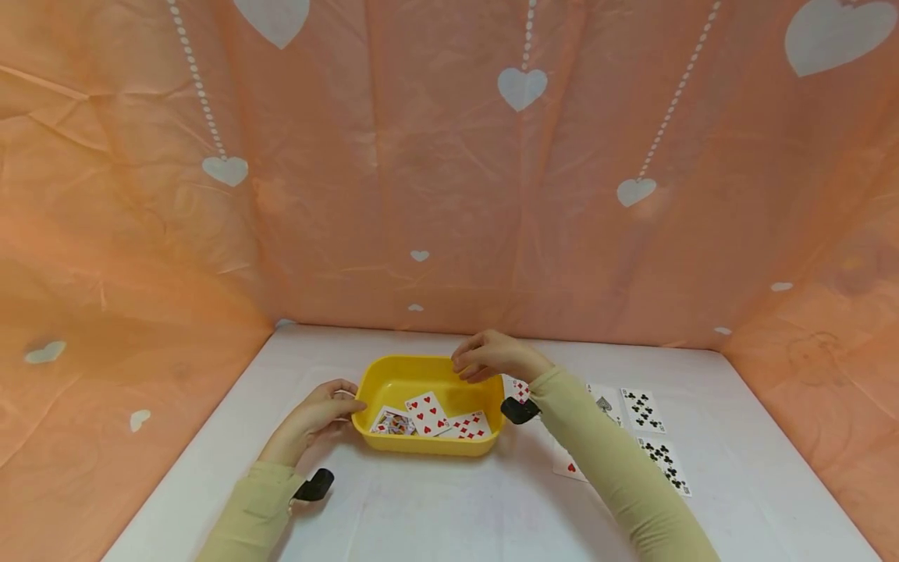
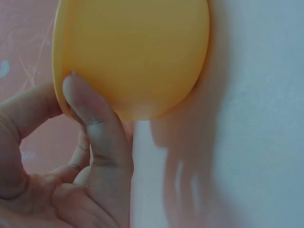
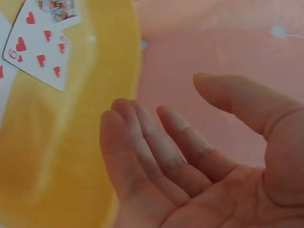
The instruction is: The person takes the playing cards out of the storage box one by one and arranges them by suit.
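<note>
A yellow plastic tub (image 1: pixel 428 446) stands on the white-covered table with its open side up. My left hand (image 1: pixel 309 421) pinches its left rim, the thumb on the inner side of the wall. Inside lie a face card (image 1: pixel 395 423), a hearts card (image 1: pixel 427 414) and a diamonds card (image 1: pixel 472 425), loosely overlapping. Over the tub's far right corner my right hand (image 1: pixel 497 356) hovers with relaxed fingers. Its palm (image 3: pixel 209 204) holds nothing in the right wrist view, and its fingertips overlap the yellow rim there.
On the table's right side lie several face-up cards, among them a clubs card (image 1: pixel 642 410), another clubs card (image 1: pixel 663 464) and a spade card (image 1: pixel 605 402). My right forearm partly covers some of them. An orange curtain (image 1: pixel 449 195) with white hearts encloses the back and sides.
</note>
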{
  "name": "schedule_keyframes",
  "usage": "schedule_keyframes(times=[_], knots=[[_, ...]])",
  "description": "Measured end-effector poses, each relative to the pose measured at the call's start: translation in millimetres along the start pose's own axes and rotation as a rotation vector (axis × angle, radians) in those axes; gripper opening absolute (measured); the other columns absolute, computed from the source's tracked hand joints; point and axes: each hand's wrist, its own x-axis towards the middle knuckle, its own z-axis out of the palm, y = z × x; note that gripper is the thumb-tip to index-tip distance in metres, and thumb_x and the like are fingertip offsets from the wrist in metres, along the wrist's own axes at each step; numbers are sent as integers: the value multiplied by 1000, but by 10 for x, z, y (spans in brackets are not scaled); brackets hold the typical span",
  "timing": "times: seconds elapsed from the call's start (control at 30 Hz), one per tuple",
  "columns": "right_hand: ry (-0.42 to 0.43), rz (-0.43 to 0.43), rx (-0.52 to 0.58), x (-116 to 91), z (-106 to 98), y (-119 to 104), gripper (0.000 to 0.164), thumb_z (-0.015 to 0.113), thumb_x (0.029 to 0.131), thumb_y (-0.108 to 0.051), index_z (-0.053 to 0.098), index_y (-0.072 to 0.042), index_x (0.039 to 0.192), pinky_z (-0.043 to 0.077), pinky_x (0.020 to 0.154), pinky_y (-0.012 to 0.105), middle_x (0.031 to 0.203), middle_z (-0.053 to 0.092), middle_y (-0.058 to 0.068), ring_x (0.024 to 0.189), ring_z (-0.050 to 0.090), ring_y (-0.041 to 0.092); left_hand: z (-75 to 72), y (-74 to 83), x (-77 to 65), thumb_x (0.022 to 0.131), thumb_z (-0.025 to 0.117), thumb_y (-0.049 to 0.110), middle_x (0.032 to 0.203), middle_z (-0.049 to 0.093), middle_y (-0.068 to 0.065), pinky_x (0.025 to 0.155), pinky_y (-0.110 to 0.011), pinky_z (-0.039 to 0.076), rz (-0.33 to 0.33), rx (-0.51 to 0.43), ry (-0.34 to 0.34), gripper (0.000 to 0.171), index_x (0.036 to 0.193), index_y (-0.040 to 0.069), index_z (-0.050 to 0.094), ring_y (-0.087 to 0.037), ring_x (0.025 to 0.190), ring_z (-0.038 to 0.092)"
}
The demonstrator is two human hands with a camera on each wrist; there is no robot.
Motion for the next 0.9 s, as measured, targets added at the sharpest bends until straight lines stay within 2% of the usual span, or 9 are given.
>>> schedule_keyframes(times=[0.2, 0.43, 0.63, 0.9], knots=[[-10, 107, -2, 266, 160, 133, 32, 65, 89, -10, 61, 11, 112, 52, 83, 42, 107, 64, 26, 96, 65, 36, 12, -7, -15, 85, 66, 5, 81, 64, -9, 55, -25, 48, -1, -21, -2, 33, 110, -5, 46, -15, 65, 59], [-14, 175, -98, 374, 309, 195, 28, 68, 85, -15, 64, 7, 101, 54, 78, 41, 96, 67, 22, 88, 67, 34, 2, -5, -26, 85, 66, 6, 81, 63, -8, 55, -24, 47, -2, -21, -2, 35, 112, -5, 46, -15, 64, 58], [-69, 187, -122, 439, 443, 188, 26, 67, 86, -16, 63, 7, 98, 55, 74, 41, 95, 68, 23, 84, 68, 33, 17, 7, -52, 87, 66, 7, 84, 63, -10, 54, -24, 47, -20, -16, 6, 35, 113, -4, 46, -14, 62, 57], [-180, 189, -117, 551, 583, 209, 26, 65, 88, -15, 66, 10, 96, 56, 70, 37, 89, 69, 21, 72, 66, 23, 17, 11, -62, 87, 66, 7, 83, 64, -10, 55, -24, 48, -21, -22, 6, 34, 113, -5, 46, -15, 63, 58]])
